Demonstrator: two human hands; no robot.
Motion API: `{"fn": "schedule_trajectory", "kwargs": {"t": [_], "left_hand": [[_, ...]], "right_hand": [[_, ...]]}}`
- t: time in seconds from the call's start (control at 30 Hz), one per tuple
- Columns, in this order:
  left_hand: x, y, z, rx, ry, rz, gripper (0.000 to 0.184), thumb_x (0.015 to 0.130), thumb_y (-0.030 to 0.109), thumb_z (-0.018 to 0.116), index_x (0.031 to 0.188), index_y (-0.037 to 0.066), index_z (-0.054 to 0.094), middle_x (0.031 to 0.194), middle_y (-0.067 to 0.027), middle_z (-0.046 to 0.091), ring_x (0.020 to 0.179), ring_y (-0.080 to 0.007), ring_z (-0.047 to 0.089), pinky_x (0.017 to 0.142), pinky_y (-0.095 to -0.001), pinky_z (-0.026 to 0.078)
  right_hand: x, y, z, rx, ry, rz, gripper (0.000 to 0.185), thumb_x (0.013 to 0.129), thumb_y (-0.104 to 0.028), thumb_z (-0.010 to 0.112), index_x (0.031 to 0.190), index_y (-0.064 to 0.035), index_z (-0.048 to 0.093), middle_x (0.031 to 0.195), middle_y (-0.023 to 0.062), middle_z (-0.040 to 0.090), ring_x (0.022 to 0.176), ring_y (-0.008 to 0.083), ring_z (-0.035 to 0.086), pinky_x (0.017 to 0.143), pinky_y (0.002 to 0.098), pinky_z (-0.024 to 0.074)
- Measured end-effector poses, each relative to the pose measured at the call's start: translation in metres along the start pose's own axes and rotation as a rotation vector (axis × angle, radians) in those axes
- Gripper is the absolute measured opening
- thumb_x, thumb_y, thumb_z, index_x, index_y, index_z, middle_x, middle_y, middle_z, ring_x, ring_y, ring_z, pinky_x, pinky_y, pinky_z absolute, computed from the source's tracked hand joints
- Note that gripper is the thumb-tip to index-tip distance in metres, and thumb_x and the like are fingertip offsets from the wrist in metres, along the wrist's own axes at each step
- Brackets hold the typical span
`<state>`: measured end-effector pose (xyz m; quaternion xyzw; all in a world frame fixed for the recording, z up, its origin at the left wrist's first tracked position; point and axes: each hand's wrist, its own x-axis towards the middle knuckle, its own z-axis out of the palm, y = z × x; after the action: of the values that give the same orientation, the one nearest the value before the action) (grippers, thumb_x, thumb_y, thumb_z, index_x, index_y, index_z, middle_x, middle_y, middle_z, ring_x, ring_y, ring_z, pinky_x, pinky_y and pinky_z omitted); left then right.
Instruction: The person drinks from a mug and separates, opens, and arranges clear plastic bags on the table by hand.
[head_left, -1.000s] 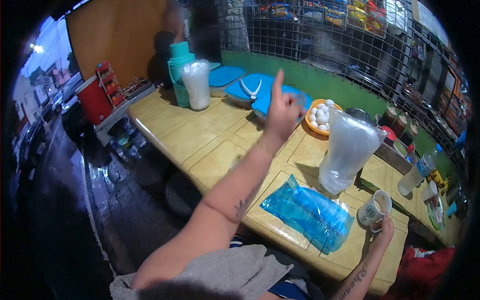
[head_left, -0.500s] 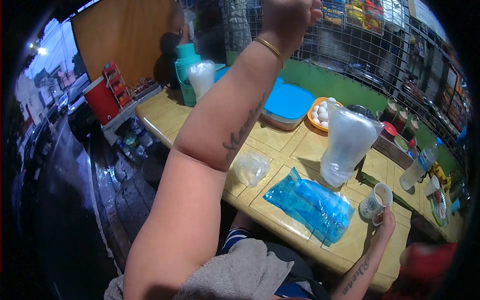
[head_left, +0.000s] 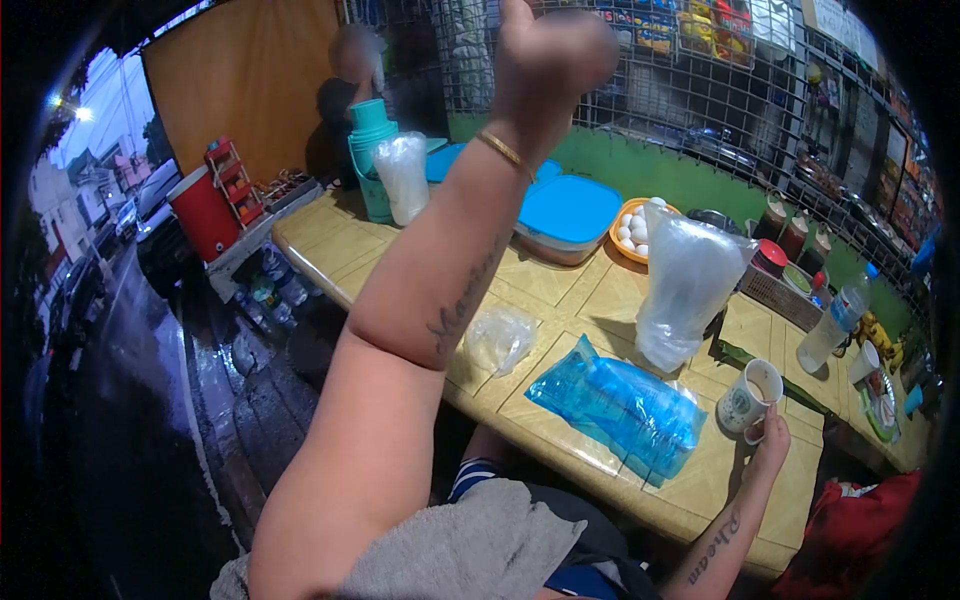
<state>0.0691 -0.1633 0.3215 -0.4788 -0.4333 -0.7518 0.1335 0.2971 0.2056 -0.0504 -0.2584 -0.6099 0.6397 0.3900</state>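
My left hand [head_left: 555, 65] is raised in front of the view at the top, the arm stretched across the middle. Its fingers are blurred and partly cut off, so their grip does not show. A gold bangle [head_left: 505, 150] circles that wrist. At the table's right, my right hand [head_left: 768, 440] grips the handle of a white mug [head_left: 740, 405] with a dark printed design. The mug stands upright and holds a light brown drink. Left of it lies a blue plastic pack [head_left: 625, 415], and a small clear plastic bag [head_left: 500, 340] rests nearer the left arm.
On the yellow tiled table [head_left: 560, 295] stand a plastic-wrapped stack [head_left: 690, 285], a blue-lidded container [head_left: 570, 210], a bowl of eggs [head_left: 632, 230] and a bottle [head_left: 835, 320]. A teal jug [head_left: 370, 165] is at the far end. Behind is a wire grille [head_left: 620, 110]; a person [head_left: 340, 110] is beyond.
My left hand has shifted a little left and down in view, with its thumb now pointing up. My right hand stays on the mug handle. The red cloth at lower right looks different.
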Motion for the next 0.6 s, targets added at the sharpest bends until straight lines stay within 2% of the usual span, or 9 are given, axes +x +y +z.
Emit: {"fn": "schedule_trajectory", "kwargs": {"t": [0.1, 0.17, 0.23, 0.3, 0.43, 0.53, 0.6], "left_hand": [[-0.039, -0.021, 0.000, 0.337, 0.075, 0.119, 0.038, 0.090, 0.018, 0.061, 0.123, 0.003, 0.048, 0.083, -0.0089, 0.064, 0.066, -0.0123, 0.060, 0.060, -0.0277, 0.051], [-0.062, -0.052, -0.009, 0.208, 0.018, 0.059, 0.022, 0.091, 0.017, 0.061, 0.107, 0.003, 0.057, 0.079, -0.0063, 0.062, 0.063, -0.0100, 0.058, 0.057, -0.0255, 0.049], [-0.095, -0.096, -0.011, 0.166, 0.109, -0.117, 0.013, 0.092, 0.014, 0.060, 0.097, 0.003, 0.058, 0.076, -0.0039, 0.059, 0.061, -0.0081, 0.055, 0.054, -0.0232, 0.047], [-0.133, -0.146, -0.010, 0.154, 0.236, -0.314, 0.009, 0.093, 0.012, 0.059, 0.093, 0.003, 0.058, 0.074, -0.0030, 0.059, 0.060, -0.0075, 0.054, 0.052, -0.0218, 0.046], [-0.202, -0.219, -0.004, 0.215, 0.308, -0.449, 0.010, 0.093, 0.012, 0.059, 0.092, 0.002, 0.059, 0.071, -0.0021, 0.058, 0.061, -0.0066, 0.054, 0.053, -0.0225, 0.046], [-0.232, -0.230, 0.001, 0.306, 0.216, -0.496, 0.010, 0.092, 0.011, 0.059, 0.094, 0.002, 0.061, 0.073, -0.0021, 0.060, 0.064, -0.0075, 0.055, 0.059, -0.0239, 0.047], [-0.242, -0.234, 0.001, 0.405, 0.153, -0.424, 0.010, 0.091, 0.010, 0.060, 0.095, 0.002, 0.062, 0.075, -0.0022, 0.061, 0.067, -0.0081, 0.056, 0.062, -0.0246, 0.047]], "right_hand": [[-0.006, -0.008, 0.005, -0.032, 0.032, 0.028, 0.036, 0.094, -0.032, 0.061, 0.068, -0.0103, 0.049, 0.061, -0.0009, 0.046, 0.055, 0.0106, 0.047, 0.052, 0.0253, 0.0368], [-0.001, 0.001, 0.001, -0.012, 0.004, -0.001, 0.036, 0.094, -0.032, 0.062, 0.068, -0.0104, 0.049, 0.061, -0.0009, 0.047, 0.055, 0.0107, 0.047, 0.052, 0.0253, 0.0363], [0.001, 0.002, -0.002, -0.005, 0.007, -0.016, 0.036, 0.094, -0.031, 0.062, 0.068, -0.0105, 0.049, 0.061, -0.0008, 0.047, 0.055, 0.0106, 0.047, 0.052, 0.0253, 0.0360], [-0.005, -0.005, 0.005, -0.007, 0.025, -0.010, 0.035, 0.094, -0.030, 0.062, 0.068, -0.0106, 0.049, 0.061, -0.0008, 0.048, 0.055, 0.0105, 0.048, 0.052, 0.0252, 0.0358], [-0.009, -0.009, 0.008, -0.010, 0.049, -0.006, 0.035, 0.094, -0.031, 0.062, 0.068, -0.0105, 0.050, 0.062, -0.0004, 0.049, 0.055, 0.0103, 0.048, 0.053, 0.0249, 0.0368], [-0.010, -0.012, 0.007, -0.031, 0.028, -0.014, 0.035, 0.094, -0.032, 0.062, 0.070, -0.0098, 0.051, 0.063, 0.0000, 0.050, 0.056, 0.0107, 0.048, 0.055, 0.0251, 0.0383], [-0.013, -0.015, 0.009, -0.057, 0.048, -0.025, 0.035, 0.094, -0.032, 0.061, 0.070, -0.0099, 0.051, 0.063, -0.0003, 0.050, 0.056, 0.0107, 0.048, 0.056, 0.0252, 0.0381]]}}
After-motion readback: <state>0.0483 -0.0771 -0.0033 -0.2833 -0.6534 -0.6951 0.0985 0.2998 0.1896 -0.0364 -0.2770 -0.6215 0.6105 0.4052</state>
